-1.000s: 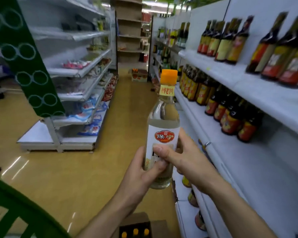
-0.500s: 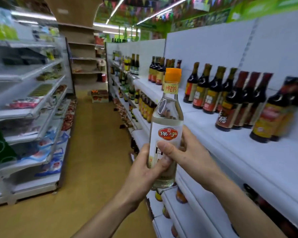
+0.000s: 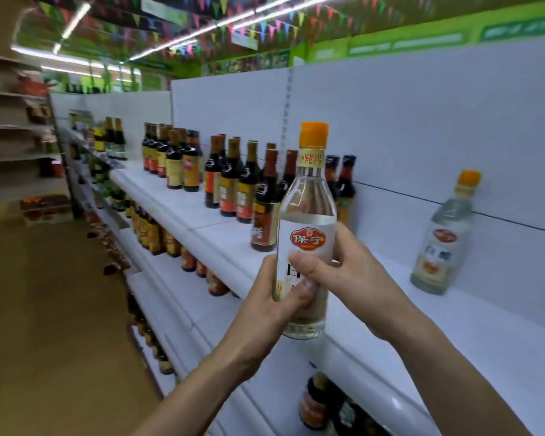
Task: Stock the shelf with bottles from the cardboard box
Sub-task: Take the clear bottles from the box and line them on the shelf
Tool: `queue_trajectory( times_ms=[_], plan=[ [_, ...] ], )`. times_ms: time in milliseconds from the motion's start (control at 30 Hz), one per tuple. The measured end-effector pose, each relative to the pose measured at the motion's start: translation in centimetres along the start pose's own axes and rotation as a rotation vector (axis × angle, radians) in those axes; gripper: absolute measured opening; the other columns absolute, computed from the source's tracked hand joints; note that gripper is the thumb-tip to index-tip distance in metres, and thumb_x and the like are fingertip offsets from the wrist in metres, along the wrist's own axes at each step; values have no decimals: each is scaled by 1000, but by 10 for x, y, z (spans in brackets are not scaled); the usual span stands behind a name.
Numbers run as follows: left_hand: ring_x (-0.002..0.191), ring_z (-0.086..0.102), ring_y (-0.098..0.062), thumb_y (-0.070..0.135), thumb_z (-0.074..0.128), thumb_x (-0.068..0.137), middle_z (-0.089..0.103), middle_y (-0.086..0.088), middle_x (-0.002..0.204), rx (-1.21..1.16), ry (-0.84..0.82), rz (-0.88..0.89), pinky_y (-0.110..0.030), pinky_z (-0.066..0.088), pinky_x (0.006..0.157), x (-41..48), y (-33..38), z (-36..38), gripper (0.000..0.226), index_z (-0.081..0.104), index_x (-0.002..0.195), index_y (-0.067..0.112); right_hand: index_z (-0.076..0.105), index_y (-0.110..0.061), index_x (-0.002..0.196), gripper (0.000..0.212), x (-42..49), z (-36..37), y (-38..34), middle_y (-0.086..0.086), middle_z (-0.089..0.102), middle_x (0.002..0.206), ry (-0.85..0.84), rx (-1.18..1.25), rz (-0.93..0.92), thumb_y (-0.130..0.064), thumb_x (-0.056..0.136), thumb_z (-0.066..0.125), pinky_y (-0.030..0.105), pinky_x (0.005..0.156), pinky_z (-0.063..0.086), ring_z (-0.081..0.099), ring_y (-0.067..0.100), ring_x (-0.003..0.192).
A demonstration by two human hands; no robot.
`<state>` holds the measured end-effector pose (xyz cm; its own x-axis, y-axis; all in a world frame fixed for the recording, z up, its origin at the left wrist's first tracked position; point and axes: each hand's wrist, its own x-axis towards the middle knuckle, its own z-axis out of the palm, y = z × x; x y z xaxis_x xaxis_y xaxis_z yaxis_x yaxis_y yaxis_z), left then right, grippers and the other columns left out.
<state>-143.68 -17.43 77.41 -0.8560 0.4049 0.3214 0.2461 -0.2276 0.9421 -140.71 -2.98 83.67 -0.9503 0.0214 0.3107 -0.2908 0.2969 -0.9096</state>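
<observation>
both hands (image 3: 299, 297) grip the upright bottle (image 3: 307, 228), seemingly above the shelf (image 3: 453, 335) edge.

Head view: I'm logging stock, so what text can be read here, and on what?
"保宁": red badge on the clear bottle held in both hands, left hand, right hand.
"中华老字号": its yellow neck band, slightly blurred.
Second clear bottle on the shelf: label blurred.
Dark bottles, green signs: unreadable.
</observation>
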Motion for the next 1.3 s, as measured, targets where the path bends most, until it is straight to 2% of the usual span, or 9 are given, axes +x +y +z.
queue_trajectory(
  times_ms=[167, 567, 633, 733, 833, 933, 1033, 1167, 1300],
  plan=[
    [124, 65, -16, 44, 68, 92, 67, 8, 134, -7, -165, -27, -54, 50, 106, 35, -12, 54, 49, 50, 137, 39, 59, -31, 123, 43, -7, -62, 13, -10, 77, 107, 149, -45, 41, -28, 86, 81, 32, 89, 59, 73, 6, 99],
    [119, 68, -14, 40, 70, 95, 70, 6, 129, 35, -494, -123, -49, 52, 106, 82, -51, 143, 45, 52, 135, 31, 59, -36, 121, 40, -50, -146, 59, -14, 76, 104, 416, -117, 159, -24, 89, 79, 28, 80, 60, 75, 9, 95],
    [115, 69, -9, 42, 70, 95, 71, 10, 126, 31, -538, -119, -40, 55, 104, 90, -56, 153, 44, 53, 134, 33, 59, -34, 121, 38, -52, -154, 65, -12, 75, 105, 451, -125, 174, -25, 89, 79, 28, 79, 60, 75, 9, 94],
    [111, 69, 1, 39, 68, 96, 72, 20, 122, 4, -610, -106, -17, 56, 89, 100, -56, 161, 42, 51, 134, 39, 59, -33, 122, 41, -53, -163, 71, -13, 75, 108, 510, -136, 180, -32, 87, 80, 32, 84, 61, 74, 8, 97],
    [113, 67, 3, 34, 67, 97, 70, 23, 124, -3, -682, -105, -12, 54, 85, 113, -61, 164, 44, 49, 136, 42, 56, -34, 128, 53, -52, -166, 78, -16, 74, 113, 545, -154, 176, -42, 81, 79, 32, 85, 62, 73, 7, 102],
    [110, 68, 5, 29, 68, 97, 71, 27, 120, -3, -712, -117, -11, 54, 82, 124, -67, 168, 46, 48, 136, 42, 53, -35, 133, 58, -50, -167, 85, -13, 73, 119, 567, -160, 174, -43, 81, 78, 33, 87, 62, 72, 9, 108],
    [113, 67, 4, 35, 69, 94, 69, 27, 123, 7, -741, -120, -16, 56, 89, 135, -75, 171, 51, 45, 138, 44, 53, -35, 133, 60, -47, -170, 91, -10, 73, 121, 592, -166, 179, -43, 80, 79, 36, 90, 61, 72, 12, 111],
    [125, 61, -3, 40, 68, 95, 60, 24, 137, 71, -830, -108, -36, 49, 110, 149, -84, 174, 60, 35, 144, 49, 52, -36, 134, 61, -45, -173, 100, -7, 72, 124, 617, -153, 186, -40, 79, 81, 43, 96, 60, 71, 16, 115],
    [124, 60, -8, 49, 72, 89, 59, 21, 137, 251, -957, -4, -40, 52, 109, 171, -88, 173, 66, 35, 144, 49, 48, -42, 135, 61, -44, -176, 107, -13, 71, 124, 653, -167, 200, -34, 82, 79, 39, 93, 61, 71, 12, 114]
  ],
)
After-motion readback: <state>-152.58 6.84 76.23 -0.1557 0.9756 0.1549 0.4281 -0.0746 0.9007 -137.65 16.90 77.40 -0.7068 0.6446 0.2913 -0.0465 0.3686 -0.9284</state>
